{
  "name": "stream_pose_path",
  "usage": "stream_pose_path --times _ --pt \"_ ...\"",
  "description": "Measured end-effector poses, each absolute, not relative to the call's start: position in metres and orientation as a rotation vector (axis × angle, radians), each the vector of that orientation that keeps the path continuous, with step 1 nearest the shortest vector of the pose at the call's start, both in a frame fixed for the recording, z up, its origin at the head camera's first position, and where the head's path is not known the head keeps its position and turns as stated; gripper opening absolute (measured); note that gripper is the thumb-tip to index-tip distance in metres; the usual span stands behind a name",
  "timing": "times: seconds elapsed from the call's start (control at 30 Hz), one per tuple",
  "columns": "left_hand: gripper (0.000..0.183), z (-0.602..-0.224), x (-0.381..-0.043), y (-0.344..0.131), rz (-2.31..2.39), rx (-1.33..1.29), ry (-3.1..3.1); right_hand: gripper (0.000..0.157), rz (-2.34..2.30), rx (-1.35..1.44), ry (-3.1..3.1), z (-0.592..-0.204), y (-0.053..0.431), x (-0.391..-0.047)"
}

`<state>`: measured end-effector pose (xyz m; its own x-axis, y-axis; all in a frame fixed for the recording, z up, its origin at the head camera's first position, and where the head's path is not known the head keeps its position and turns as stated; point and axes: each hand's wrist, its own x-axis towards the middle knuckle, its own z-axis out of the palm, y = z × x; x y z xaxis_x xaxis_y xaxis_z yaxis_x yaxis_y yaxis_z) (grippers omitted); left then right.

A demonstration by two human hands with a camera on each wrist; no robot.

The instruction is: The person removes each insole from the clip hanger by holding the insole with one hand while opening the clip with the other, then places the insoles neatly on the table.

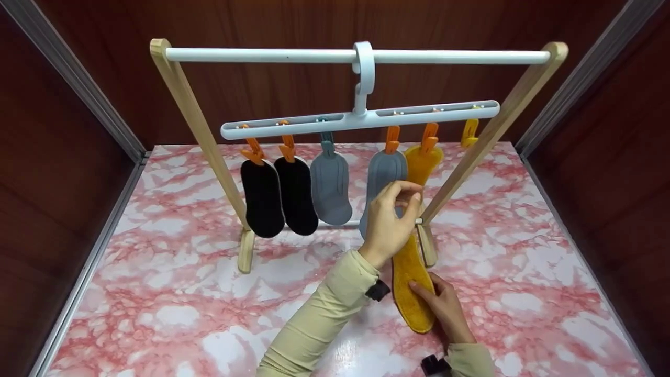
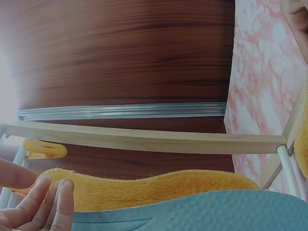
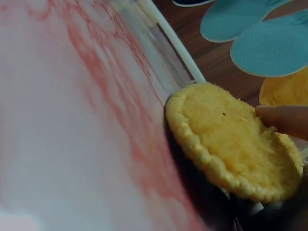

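Observation:
My right hand (image 1: pixel 450 309) grips a fuzzy yellow insole (image 1: pixel 408 288) near its lower end, thumb across its face. The upper end of that insole passes behind my left hand (image 1: pixel 392 222). In the left wrist view, the left fingers (image 2: pixel 60 207) are loosely bent, with nothing visible held. They overlap a second yellow insole (image 2: pixel 159 190), which hangs from an orange clip (image 1: pixel 430 139). Beside it a grey insole (image 1: pixel 386 165) hangs from another orange clip (image 1: pixel 392 139), partly covered by my left hand. A yellow clip (image 1: pixel 470 133) at the hanger's right end holds nothing.
A white clip hanger (image 1: pixel 303 125) hooks over the white rail (image 1: pixel 261 55) of a wooden-legged rack. Two black insoles (image 1: pixel 261 199) and another grey insole (image 1: pixel 331 188) hang at its left. The right leg (image 1: pixel 473 152) slants near the yellow clip. Brown panels (image 1: pixel 602 131) enclose the marbled table (image 1: pixel 183 314).

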<state>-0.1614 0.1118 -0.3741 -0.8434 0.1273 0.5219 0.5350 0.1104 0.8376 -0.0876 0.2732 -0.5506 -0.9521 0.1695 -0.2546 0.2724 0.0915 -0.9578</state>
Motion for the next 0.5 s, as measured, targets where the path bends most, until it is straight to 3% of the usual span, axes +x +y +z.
stream_pose_path --times 0.5 --pt "0.015 -0.376 -0.163 0.113 -1.799 -0.649 -2.061 0.045 -1.774 0.424 2.443 -0.535 0.27 -0.084"
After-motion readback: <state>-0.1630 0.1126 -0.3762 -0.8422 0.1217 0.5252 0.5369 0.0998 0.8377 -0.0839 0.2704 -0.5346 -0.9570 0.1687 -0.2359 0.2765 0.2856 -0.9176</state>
